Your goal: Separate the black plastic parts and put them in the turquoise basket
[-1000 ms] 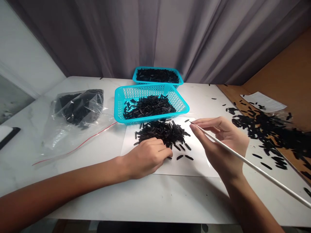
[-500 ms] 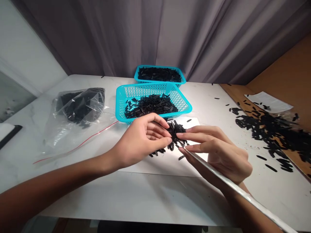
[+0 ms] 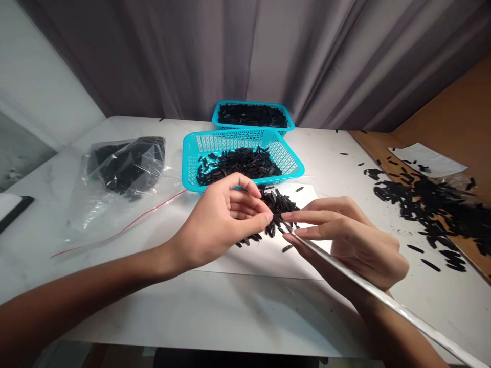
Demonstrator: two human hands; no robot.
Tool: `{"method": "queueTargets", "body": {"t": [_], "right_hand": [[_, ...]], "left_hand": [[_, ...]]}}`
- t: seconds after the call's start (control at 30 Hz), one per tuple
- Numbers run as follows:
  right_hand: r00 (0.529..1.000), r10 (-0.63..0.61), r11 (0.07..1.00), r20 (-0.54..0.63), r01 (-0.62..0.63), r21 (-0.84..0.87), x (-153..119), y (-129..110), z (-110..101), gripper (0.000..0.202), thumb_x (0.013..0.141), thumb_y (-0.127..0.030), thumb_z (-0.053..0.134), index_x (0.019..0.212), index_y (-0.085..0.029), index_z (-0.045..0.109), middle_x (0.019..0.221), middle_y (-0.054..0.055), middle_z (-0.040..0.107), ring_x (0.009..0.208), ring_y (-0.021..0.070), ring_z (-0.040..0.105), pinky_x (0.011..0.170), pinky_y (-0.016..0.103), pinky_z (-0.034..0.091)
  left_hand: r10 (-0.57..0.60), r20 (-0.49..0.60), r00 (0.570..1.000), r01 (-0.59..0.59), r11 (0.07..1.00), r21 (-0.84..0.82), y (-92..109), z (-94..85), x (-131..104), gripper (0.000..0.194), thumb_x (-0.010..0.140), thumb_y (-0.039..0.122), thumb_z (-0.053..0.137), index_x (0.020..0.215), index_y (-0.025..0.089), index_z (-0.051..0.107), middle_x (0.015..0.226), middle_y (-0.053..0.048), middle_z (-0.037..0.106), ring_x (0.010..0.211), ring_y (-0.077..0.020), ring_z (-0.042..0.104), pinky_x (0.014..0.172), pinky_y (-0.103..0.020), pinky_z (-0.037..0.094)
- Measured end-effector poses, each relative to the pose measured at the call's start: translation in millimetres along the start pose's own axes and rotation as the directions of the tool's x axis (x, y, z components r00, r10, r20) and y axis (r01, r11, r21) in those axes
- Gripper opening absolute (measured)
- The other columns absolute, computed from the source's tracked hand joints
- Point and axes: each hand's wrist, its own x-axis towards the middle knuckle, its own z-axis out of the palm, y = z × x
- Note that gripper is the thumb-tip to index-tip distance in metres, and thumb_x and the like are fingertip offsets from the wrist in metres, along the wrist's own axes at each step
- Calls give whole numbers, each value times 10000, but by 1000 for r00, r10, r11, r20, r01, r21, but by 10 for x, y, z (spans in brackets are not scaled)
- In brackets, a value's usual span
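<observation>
Black slender pieces lie heaped on white paper between the hands. From the left, a clear plastic bag with dark contents sits on the white table. The left hand curls its fingers beside the heap; any grip is unclear. Behind is a turquoise perforated plastic basket. The right hand's fingers pinch a long white stick.

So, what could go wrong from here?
The left hand is close to the near basket and could nudge it. The white stick in the right hand might flick black pieces off the pile. The right hand could also brush the scattered heap.
</observation>
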Motion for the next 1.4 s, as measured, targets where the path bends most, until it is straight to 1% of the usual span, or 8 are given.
{"method": "queueTargets", "body": {"t": [0.2, 0.37, 0.53, 0.67, 0.83, 1.07, 1.27, 1.4], "right_hand": [[1000, -13, 1000, 24, 13, -28, -1, 18, -19, 256, 758, -31, 746, 876, -258, 730, 828, 13, 788, 684, 245, 645, 580, 396, 517], [999, -25, 999, 37, 26, -19, 5, 22, -24, 249, 768, -45, 749, 883, -265, 730, 846, 7, 791, 701, 245, 647, 594, 397, 524], [995, -71, 997, 66, 70, 11, 9, 44, -23, 240, 771, -30, 730, 909, -226, 741, 851, 27, 791, 719, 239, 642, 610, 392, 529], [997, -60, 998, 56, 61, -20, 12, 44, -22, 251, 741, -4, 740, 868, -221, 738, 844, 27, 792, 713, 237, 633, 601, 387, 520], [996, -75, 997, 55, 75, -5, 19, 44, -22, 227, 748, -2, 736, 859, -200, 734, 832, 38, 791, 717, 235, 623, 582, 385, 511], [992, -63, 997, 105, 68, -41, 24, 42, -50, 243, 780, -18, 726, 889, -235, 722, 871, 18, 794, 751, 241, 629, 614, 401, 542], [984, -142, 967, 105, 161, -196, 30, -34, 1, 200, 838, -25, 675, 768, -211, 647, 829, 62, 798, 704, 235, 632, 580, 380, 553], [948, -261, 903, 183, 306, -302, 0, -43, 15, 243, 775, 9, 724, 739, -205, 616, 825, 76, 800, 666, 229, 652, 519, 350, 561]], "left_hand": [[-22, 2, 1000, 22, 999, -33, -4, 0, 6, 311, 763, 166, 758, 860, 189, 464, 833, -4, 723, 745, -114, 666, 714, -236, 548], [6, -17, 1000, -6, 1000, -24, -31, 11, 2, 321, 770, 166, 759, 856, 192, 451, 831, -1, 730, 751, -113, 671, 719, -235, 551], [22, -8, 1000, -22, 1000, 4, -68, 15, 1, 321, 776, 181, 763, 852, 193, 451, 840, 0, 738, 760, -109, 680, 732, -232, 559], [30, -20, 999, -29, 1000, 10, -61, 2, 11, 322, 780, 193, 765, 859, 197, 452, 851, 3, 742, 769, -114, 686, 741, -241, 565], [33, -28, 999, -32, 999, 16, -43, 3, 13, 322, 778, 190, 767, 853, 197, 454, 842, 7, 740, 766, -109, 685, 737, -228, 562], [44, -24, 999, -43, 998, 38, -43, 13, -16, 318, 782, 189, 761, 835, 196, 447, 837, 3, 737, 756, -109, 682, 733, -231, 565], [34, -29, 999, -33, 999, 29, -48, 16, -7, 351, 765, 184, 774, 827, 200, 429, 824, 3, 745, 743, -122, 688, 703, -236, 559], [-55, -14, 998, 54, 998, -11, -82, 7, 17, 371, 763, 204, 787, 853, 198, 427, 828, -12, 746, 743, -133, 688, 681, -241, 535]]}}
